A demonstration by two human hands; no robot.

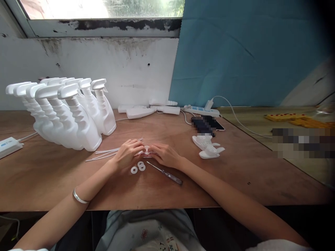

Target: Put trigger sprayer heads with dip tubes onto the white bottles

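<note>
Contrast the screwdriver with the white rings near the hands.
The screwdriver is long and thin; the white rings are small and round. The screwdriver looks greyish, while the rings are plain white. There is one screwdriver but three rings, two overlapping. Both lie on the table.

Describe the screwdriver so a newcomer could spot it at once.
On the brown table, find the right hand. Toward the near edge from it, the screwdriver lies slanting, right of three white rings. Unlike them, it is long, with a thin shaft and grey handle.
</note>
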